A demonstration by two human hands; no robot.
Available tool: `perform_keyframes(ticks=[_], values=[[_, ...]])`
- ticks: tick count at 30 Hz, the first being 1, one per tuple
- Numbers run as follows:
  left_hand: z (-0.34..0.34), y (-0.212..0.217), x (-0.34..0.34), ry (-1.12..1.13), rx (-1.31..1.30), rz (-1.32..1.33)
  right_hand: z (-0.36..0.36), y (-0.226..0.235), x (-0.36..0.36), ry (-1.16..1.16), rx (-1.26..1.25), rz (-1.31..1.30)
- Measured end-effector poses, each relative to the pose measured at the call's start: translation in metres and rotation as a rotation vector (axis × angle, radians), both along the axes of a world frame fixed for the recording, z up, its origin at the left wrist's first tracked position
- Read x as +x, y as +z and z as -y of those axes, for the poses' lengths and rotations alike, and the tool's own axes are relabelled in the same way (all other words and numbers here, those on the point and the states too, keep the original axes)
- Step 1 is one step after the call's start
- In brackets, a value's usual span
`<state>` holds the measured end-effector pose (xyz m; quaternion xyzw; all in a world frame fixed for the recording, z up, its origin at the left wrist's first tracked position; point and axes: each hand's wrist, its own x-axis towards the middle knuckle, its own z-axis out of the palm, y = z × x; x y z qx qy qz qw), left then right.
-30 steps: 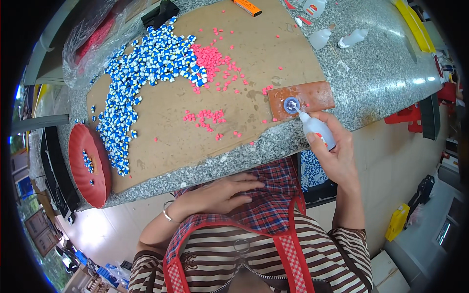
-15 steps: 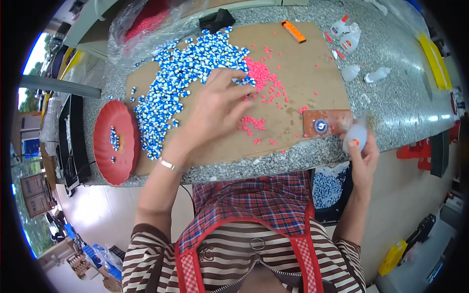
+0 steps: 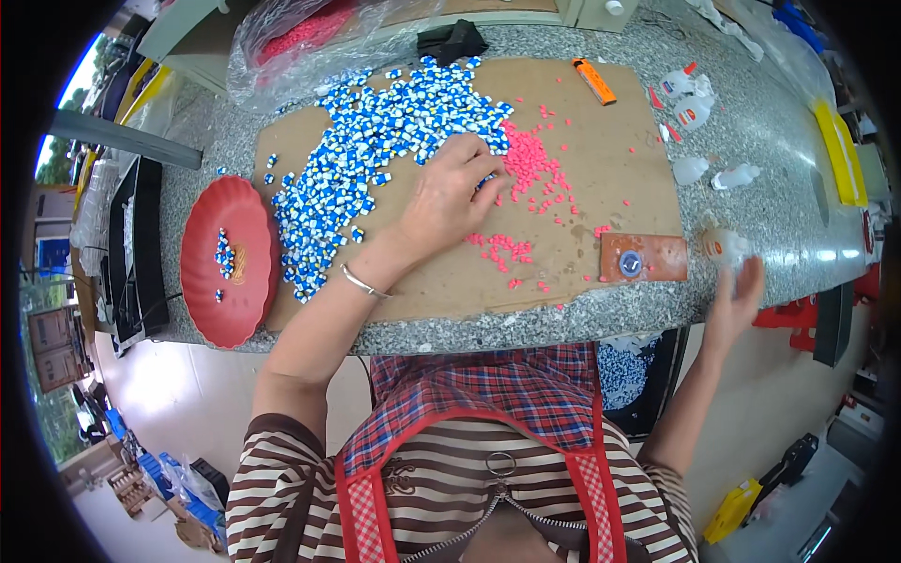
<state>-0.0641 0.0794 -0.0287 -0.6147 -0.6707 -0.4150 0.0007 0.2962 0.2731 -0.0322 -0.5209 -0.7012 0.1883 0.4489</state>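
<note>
My left hand (image 3: pixel 454 195) hovers at the border between a heap of small blue-and-white pieces (image 3: pixel 375 127) and a scatter of tiny pink pieces (image 3: pixel 528 159). Its fingers are curled together, with a bit of blue showing at the fingertips, apparently one small blue-and-white piece. At the right, my right hand (image 3: pixel 737 302) has its fingers apart just below a small translucent squeeze bottle (image 3: pixel 725 246). Beside that bottle lies a reddish-brown block (image 3: pixel 664 258) with a round blue-and-silver piece (image 3: pixel 631 264) on it.
A brown cardboard sheet (image 3: pixel 422 281) covers much of the speckled stone counter (image 3: pixel 526 328). A red scalloped dish (image 3: pixel 206 300) with several blue-and-white pieces stands left. Farther back are an orange lighter-like object (image 3: pixel 594 82), more small bottles (image 3: pixel 692 105), black cloth (image 3: pixel 452 42) and a plastic bag (image 3: pixel 272 70).
My right hand has let go of the squeeze bottle, which now rests on the counter right of the block. My left fingers have drawn together. The whole view has shifted slightly.
</note>
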Motion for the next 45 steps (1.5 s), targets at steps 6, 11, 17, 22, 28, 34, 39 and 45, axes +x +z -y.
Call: perform_keyframes(ticks=[6,11,17,22,28,34,39,45], values=[[0.009,0.002,-0.011,0.061,-0.022,0.02,0.082,0.041,-0.103,0.632,-0.082,-0.028],[0.019,0.006,-0.013,0.174,-0.062,-0.091,0.057,0.024,-0.224,0.893,-0.144,0.163],[0.046,0.007,-0.005,0.197,-0.038,-0.081,0.065,-0.006,-0.239,0.984,0.023,0.289],[0.052,0.005,-0.009,0.177,-0.118,-0.014,0.095,0.0,-0.225,1.034,0.08,0.255],[0.056,0.003,-0.01,0.124,-0.026,-0.014,0.105,0.016,-0.206,1.178,-0.097,0.184],[0.052,0.009,0.002,0.106,-0.017,-0.052,0.081,0.023,-0.195,1.015,-0.098,0.164],[0.05,0.007,0.005,-0.013,-0.118,0.022,0.078,0.02,-0.195,1.005,0.045,0.361],[0.06,0.0,0.011,0.037,-0.086,0.126,0.091,0.031,-0.178,1.119,-0.073,0.294]])
